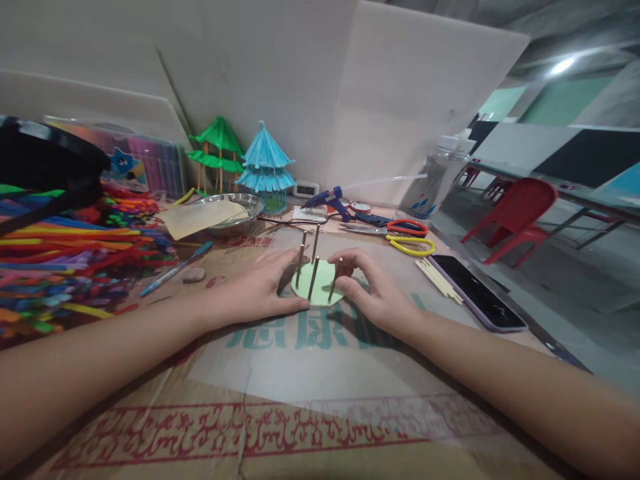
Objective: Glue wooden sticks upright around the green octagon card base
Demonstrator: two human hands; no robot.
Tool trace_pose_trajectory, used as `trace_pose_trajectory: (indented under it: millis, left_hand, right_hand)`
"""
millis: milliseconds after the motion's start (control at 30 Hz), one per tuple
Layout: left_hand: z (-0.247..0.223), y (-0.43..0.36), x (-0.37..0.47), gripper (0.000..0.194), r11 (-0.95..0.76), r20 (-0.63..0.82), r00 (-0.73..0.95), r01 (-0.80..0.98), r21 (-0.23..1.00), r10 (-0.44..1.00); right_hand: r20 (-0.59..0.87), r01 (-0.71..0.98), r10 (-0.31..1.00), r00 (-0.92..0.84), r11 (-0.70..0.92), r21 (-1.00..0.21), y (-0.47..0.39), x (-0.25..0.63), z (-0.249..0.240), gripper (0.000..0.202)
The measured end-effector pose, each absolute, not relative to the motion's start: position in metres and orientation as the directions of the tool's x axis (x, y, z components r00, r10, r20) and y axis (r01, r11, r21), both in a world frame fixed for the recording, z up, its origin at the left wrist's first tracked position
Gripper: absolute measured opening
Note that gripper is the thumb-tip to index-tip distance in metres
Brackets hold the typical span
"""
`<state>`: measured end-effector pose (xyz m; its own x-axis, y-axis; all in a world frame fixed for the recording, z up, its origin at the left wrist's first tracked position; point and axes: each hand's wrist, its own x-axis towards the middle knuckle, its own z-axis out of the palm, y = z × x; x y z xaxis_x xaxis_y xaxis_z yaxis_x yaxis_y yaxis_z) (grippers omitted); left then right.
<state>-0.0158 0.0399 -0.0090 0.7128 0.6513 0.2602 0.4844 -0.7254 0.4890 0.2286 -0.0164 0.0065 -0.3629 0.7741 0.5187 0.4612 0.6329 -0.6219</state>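
Observation:
A light green flat base lies on the printed cardboard, with several thin brown sticks standing upright on it. My left hand rests at the base's left side, thumb along its near edge and fingers behind its left rim. At the right, my right hand has its thumb and index finger closed around the rightmost brown stick, which leans slightly.
Colourful pipe cleaners fill the left. Behind stand green and blue model pavilions, a metal bowl and a glue gun. Scissors, pale sticks and a phone lie right.

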Motion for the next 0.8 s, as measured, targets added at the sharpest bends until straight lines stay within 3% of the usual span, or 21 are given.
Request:
trace_pose_trajectory:
  millis: [267, 533, 800]
  left_hand:
    - [-0.0089, 0.0396, -0.0161, 0.072, -0.721, 0.271, 0.705, 0.478, 0.501, 0.655]
    - [-0.0103, 0.0403, -0.0171, 0.073, -0.723, 0.266, 0.712, 0.471, 0.505, 0.65]
    - [-0.0096, 0.0394, -0.016, 0.072, -0.71, 0.252, 0.698, 0.505, 0.49, 0.67]
  right_hand:
    - [0.514, 0.384, 0.824, -0.238, 0.566, -0.73, -0.0154, 0.2303, 0.0037, 0.038]
    - [0.49, 0.366, 0.837, -0.244, 0.547, -0.753, -0.0132, 0.2301, 0.002, 0.032]
    - [0.511, 0.25, 0.849, -0.137, 0.528, -0.811, -0.0107, 0.228, 0.0024, 0.032]
